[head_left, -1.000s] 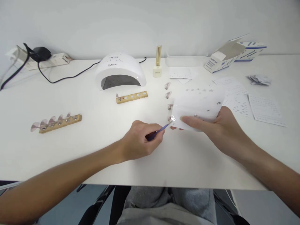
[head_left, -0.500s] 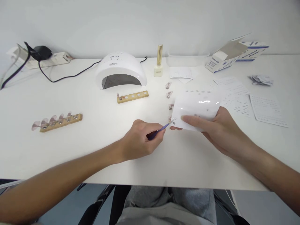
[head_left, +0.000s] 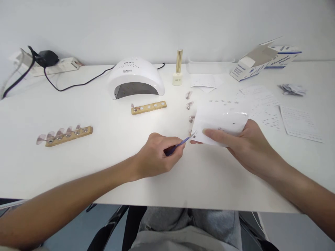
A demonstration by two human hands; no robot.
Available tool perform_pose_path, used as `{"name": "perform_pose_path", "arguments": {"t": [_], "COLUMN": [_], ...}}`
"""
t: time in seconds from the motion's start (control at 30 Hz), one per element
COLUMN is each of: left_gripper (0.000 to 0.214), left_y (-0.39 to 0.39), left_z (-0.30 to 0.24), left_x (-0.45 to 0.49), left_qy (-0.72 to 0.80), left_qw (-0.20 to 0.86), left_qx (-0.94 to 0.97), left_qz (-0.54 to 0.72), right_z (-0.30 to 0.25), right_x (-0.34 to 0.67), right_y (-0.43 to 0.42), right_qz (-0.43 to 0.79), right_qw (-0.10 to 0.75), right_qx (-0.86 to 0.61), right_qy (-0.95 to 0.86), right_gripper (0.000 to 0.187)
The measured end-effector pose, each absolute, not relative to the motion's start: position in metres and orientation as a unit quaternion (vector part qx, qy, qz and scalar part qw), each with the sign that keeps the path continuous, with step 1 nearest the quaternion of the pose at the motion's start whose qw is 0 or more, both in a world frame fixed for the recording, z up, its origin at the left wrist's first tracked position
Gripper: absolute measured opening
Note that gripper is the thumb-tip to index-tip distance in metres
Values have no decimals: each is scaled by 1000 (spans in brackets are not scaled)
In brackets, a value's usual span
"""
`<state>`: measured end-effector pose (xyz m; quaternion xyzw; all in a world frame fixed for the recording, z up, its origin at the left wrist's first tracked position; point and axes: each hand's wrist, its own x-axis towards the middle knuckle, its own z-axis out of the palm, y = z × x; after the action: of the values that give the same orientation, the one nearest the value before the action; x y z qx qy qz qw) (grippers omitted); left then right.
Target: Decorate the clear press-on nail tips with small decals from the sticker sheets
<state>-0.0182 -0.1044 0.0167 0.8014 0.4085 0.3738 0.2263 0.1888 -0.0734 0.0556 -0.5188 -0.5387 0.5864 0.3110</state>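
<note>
My left hand (head_left: 159, 155) is closed around purple tweezers (head_left: 178, 146), gripped between thumb and fingers. Their thin tip touches the left edge of a white sticker sheet (head_left: 209, 120), beside a small silver star. That sheet bends in my right hand (head_left: 240, 139), thumb on top and fingers underneath. Scattered silver stars show on its glossy face. Just beyond its left side, pinkish clear nail tips on small metal stands (head_left: 188, 105) are lined up on the table, the nearest partly hidden by the sheet.
A white nail lamp (head_left: 136, 75) stands at the back, with a gel polish bottle (head_left: 177, 75) to its right. Wooden nail holders (head_left: 69, 136) lie left. More sticker sheets (head_left: 299, 123), foil packets (head_left: 291, 89) and an alcohol pad box (head_left: 253, 61) sit right. A power strip (head_left: 62, 66) lies back left.
The view shifts very slightly. Both hands keep their holds, and the tweezers' tip stays at the sheet's left edge near the star.
</note>
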Motion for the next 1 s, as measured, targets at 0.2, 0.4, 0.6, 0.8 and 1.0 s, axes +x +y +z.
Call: {"name": "perform_pose_path", "arguments": {"t": [0.2,0.4,0.6,0.8,1.0], "left_gripper": [24,22,22,22,20], "left_y": [-105,-104,-104,-104,-105], "left_z": [15,16,16,17,18], "left_x": [-19,-18,-18,-18,-19], "left_qy": [410,414,414,414,418], "left_qw": [219,224,224,230,237], "left_qx": [802,800,800,802,801], "left_qz": [376,372,370,364,358], "right_z": [58,57,56,56,58], "right_x": [190,188,185,184,183], "right_y": [-73,-74,-76,-78,-79], "right_qz": [576,556,547,539,531], "right_qw": [303,306,324,323,316], "right_qx": [-513,-530,-541,-548,-560], "right_qy": [-560,-562,-551,-551,-551], "right_gripper": [23,23,22,18,19]}}
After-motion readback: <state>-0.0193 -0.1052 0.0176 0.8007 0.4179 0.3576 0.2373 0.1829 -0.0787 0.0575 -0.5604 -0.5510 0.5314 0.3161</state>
